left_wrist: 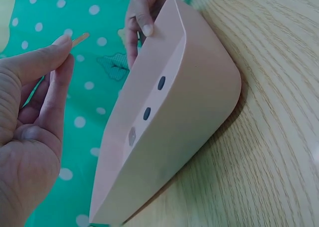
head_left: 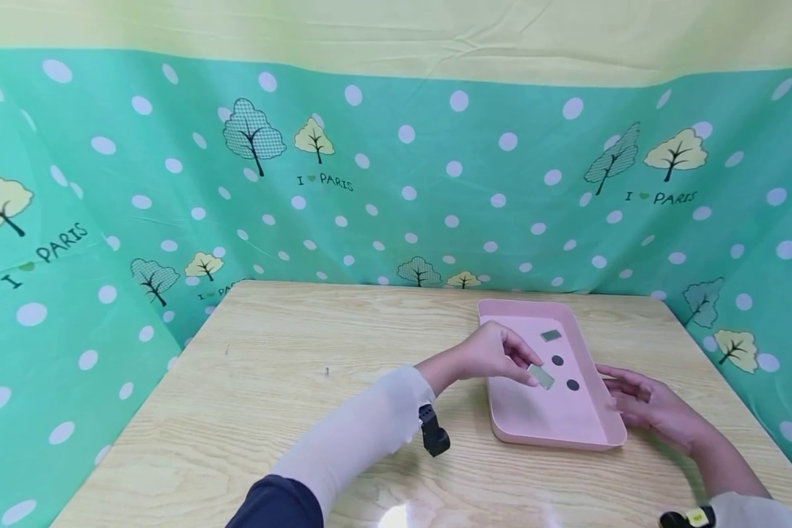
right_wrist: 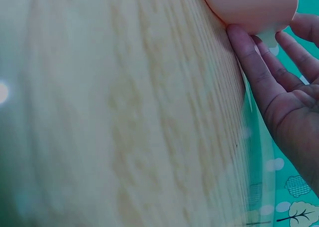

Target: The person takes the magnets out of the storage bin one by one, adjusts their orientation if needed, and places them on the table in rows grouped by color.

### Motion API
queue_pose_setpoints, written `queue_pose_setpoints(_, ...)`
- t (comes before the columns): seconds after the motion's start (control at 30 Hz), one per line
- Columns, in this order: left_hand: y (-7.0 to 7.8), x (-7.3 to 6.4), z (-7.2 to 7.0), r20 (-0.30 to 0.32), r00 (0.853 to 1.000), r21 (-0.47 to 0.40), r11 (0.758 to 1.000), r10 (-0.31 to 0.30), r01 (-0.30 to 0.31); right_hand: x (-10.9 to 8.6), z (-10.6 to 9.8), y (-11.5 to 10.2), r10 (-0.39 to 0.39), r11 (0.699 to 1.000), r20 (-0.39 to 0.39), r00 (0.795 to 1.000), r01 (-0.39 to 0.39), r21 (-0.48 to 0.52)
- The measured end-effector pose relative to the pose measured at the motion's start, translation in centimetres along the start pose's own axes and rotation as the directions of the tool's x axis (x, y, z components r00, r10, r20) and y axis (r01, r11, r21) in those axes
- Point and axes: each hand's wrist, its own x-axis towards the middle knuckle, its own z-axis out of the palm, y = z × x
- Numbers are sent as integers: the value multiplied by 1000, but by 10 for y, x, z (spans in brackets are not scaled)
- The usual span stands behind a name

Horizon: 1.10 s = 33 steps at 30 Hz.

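My left hand pinches a small flat rectangular piece, greyish green, between thumb and fingertips over a pink tray. The left wrist view shows that piece nearly edge-on, clear of the tray. My right hand holds the tray's right side, thumb at the rim and fingers along the outer wall. In the right wrist view, fingers touch the outside of the tray. On the tray floor lie another rectangular piece and two dark discs, one behind the other.
The tray stands on the right part of a pale wooden table. A green curtain with white dots and printed trees hangs behind the table and along its sides.
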Motion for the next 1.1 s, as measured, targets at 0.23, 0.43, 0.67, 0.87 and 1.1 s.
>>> queue_pose_setpoints(0.23,-1,-5,-5,-22,1000,-17,1000,9,-9,-1,0,-1,-10,1000,-1,1000,10,-21)
queue_pose_setpoints(0.43,-3,-9,-10,-56,998,-14,1000,23,-24,-1,1,-2,-8,1000,-5,1000,8,-20)
queue_pose_setpoints(0.67,-6,-14,-16,-111,994,-24,1000,15,-18,-1,0,-3,8,1000,3,1000,-8,-1)
queue_pose_setpoints(0.87,-10,-18,-20,-157,988,-68,997,15,-26,-1,-2,-3,-5,1000,18,1000,5,6)
queue_pose_setpoints(1.1,-16,-23,-25,-222,975,-104,994,11,-35,-2,-1,-4,-13,1000,23,1000,13,11)
